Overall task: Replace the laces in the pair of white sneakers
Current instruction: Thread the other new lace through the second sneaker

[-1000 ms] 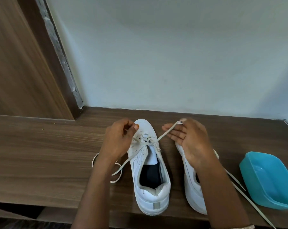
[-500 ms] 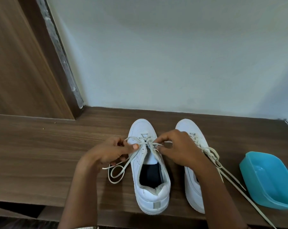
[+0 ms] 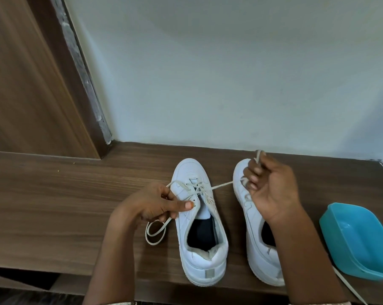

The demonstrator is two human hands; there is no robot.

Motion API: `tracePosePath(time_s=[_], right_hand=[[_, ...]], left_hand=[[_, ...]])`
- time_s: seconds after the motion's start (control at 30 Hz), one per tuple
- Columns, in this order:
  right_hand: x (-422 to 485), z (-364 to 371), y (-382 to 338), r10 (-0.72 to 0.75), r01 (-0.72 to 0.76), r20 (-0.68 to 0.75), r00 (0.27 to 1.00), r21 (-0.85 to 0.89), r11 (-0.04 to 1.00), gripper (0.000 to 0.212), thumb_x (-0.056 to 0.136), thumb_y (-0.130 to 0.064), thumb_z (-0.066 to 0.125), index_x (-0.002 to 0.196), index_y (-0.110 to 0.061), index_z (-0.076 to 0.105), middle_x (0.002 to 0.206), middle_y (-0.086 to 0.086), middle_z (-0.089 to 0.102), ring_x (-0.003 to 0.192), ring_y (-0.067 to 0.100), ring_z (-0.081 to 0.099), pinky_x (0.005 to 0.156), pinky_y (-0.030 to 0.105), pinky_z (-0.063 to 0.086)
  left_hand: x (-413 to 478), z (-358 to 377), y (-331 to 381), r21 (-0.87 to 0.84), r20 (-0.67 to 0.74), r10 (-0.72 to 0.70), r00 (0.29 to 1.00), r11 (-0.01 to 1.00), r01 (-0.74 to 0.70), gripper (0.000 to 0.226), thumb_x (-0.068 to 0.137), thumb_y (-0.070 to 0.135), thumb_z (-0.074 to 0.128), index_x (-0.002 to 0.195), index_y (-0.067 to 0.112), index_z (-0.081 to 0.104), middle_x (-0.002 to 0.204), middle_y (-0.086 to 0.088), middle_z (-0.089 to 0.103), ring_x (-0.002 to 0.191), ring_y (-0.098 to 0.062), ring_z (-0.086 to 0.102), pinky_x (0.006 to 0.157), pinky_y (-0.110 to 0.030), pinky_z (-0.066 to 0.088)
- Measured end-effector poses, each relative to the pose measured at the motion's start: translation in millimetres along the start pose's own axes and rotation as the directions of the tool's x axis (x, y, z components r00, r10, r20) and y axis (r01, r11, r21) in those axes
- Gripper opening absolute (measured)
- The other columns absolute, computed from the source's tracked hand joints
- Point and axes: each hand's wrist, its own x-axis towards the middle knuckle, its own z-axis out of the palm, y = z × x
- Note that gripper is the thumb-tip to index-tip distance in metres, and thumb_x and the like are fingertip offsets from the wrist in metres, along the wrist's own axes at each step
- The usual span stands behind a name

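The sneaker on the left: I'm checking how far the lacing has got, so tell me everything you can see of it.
The sneaker on the left is white and leather-like, with a thick sole, a grey heel tab and a dark lining. It stands upright on the wooden table, toe towards the wall. A cream lace crosses only its front eyelets; the upper ones look empty. The left hand grips the lace, thumb pressing the eyelet flap; the right hand holds one lace end taut.

Soft, dimmish light with a cool bluish cast on the wall (image 3: 230,73) beyond the right hand (image 3: 272,190); a faint shadow on the table (image 3: 54,205) just under the left hand (image 3: 157,201); the door frame (image 3: 82,84) far to its left leans (wide-angle bending); the right fingertips (image 3: 253,186) look slightly smeared.
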Motion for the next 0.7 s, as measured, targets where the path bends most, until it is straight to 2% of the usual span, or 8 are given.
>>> tracePosePath(time_s=[0.07, 0.13, 0.2, 0.27, 0.37, 0.53, 0.63, 0.7], right_hand=[[0, -4, -5, -0.044, 0.038, -0.049, 0.998, -0.107, 0.994, 0.032, 0.097, -0.023, 0.052, 0.068, -0.017, 0.041, 0.049, -0.006, 0.025, 0.038, 0.009, 0.019, 0.036, 0.022, 0.013], [-4, -1, -7, -0.150, 0.117, -0.043, 0.988, -0.431, 0.895, 0.025, 0.092, -0.023, 0.061, 0.074, -0.009, 0.051, 0.050, -0.006, 0.031, 0.039, 0.013, 0.025, 0.041, 0.021, 0.019], [-8, 5, -1, -0.223, 0.198, 0.082, 0.971, -0.797, 0.570, 0.008, 0.087, -0.024, 0.071, 0.081, -0.019, 0.070, 0.063, -0.013, 0.060, 0.055, 0.009, 0.056, 0.053, 0.016, 0.037], [-10, 10, 11, -0.108, 0.233, 0.212, 0.971, -0.940, 0.248, 0.008, 0.082, -0.030, 0.077, 0.088, -0.035, 0.076, 0.083, -0.020, 0.071, 0.075, -0.004, 0.064, 0.063, 0.010, 0.043], [-7, 11, 30, 0.066, 0.299, 0.301, 0.951, -0.953, 0.042, 0.014, 0.083, -0.033, 0.077, 0.097, -0.035, 0.079, 0.098, -0.020, 0.074, 0.091, -0.004, 0.064, 0.080, 0.020, 0.047], [-2, 7, 31, -0.015, 0.230, 0.230, 0.973, -0.968, 0.104, 0.006, 0.082, -0.031, 0.079, 0.078, -0.028, 0.078, 0.075, -0.013, 0.072, 0.074, 0.003, 0.064, 0.069, 0.026, 0.050], [-4, 7, 22, -0.053, 0.147, 0.139, 0.989, -0.866, 0.477, 0.011, 0.093, -0.023, 0.069, 0.082, -0.020, 0.070, 0.079, -0.001, 0.072, 0.052, 0.007, 0.052, 0.052, 0.024, 0.041], [-5, 10, 14, 0.011, 0.066, 0.115, 0.993, -0.644, 0.763, 0.016, 0.101, -0.017, 0.057, 0.086, -0.011, 0.061, 0.083, 0.010, 0.074, 0.037, 0.007, 0.035, 0.040, 0.021, 0.029]], left_hand=[[2, -3, -4, 0.013, -0.038, 0.001, 0.999, 1.000, 0.000, 0.038, 0.069, 0.038, 0.089, 0.075, 0.009, 0.064, 0.065, -0.004, 0.064, 0.045, -0.010, 0.044, 0.041, -0.018, 0.032], [4, -6, -8, 0.026, -0.099, -0.006, 0.995, 1.000, 0.009, 0.042, 0.063, 0.036, 0.092, 0.073, 0.012, 0.059, 0.058, 0.001, 0.059, 0.044, -0.009, 0.043, 0.040, -0.018, 0.032], [6, -9, -10, 0.049, -0.147, -0.027, 0.989, 0.998, 0.034, 0.046, 0.060, 0.035, 0.094, 0.074, 0.013, 0.057, 0.052, 0.007, 0.056, 0.043, -0.007, 0.044, 0.040, -0.018, 0.032], [6, -9, -12, 0.073, -0.159, -0.054, 0.986, 0.995, 0.066, 0.048, 0.059, 0.037, 0.094, 0.077, 0.013, 0.057, 0.051, 0.007, 0.056, 0.044, -0.006, 0.045, 0.041, -0.019, 0.033], [7, -10, -14, 0.086, -0.164, -0.094, 0.982, 0.990, 0.110, 0.051, 0.057, 0.041, 0.095, 0.078, 0.012, 0.058, 0.052, 0.006, 0.055, 0.043, -0.006, 0.044, 0.040, -0.018, 0.033], [8, -10, -16, 0.097, -0.196, -0.128, 0.972, 0.984, 0.149, 0.063, 0.053, 0.047, 0.095, 0.093, 0.012, 0.061, 0.069, 0.001, 0.061, 0.055, -0.008, 0.049, 0.044, -0.021, 0.034], [9, -9, -15, 0.101, -0.195, -0.142, 0.970, 0.981, 0.164, 0.059, 0.056, 0.045, 0.094, 0.091, 0.012, 0.060, 0.073, 0.000, 0.063, 0.054, -0.008, 0.050, 0.044, -0.021, 0.035], [9, -9, -15, 0.108, -0.191, -0.143, 0.971, 0.980, 0.166, 0.058, 0.056, 0.046, 0.093, 0.089, 0.011, 0.060, 0.068, 0.003, 0.061, 0.050, -0.007, 0.049, 0.043, -0.021, 0.035]])
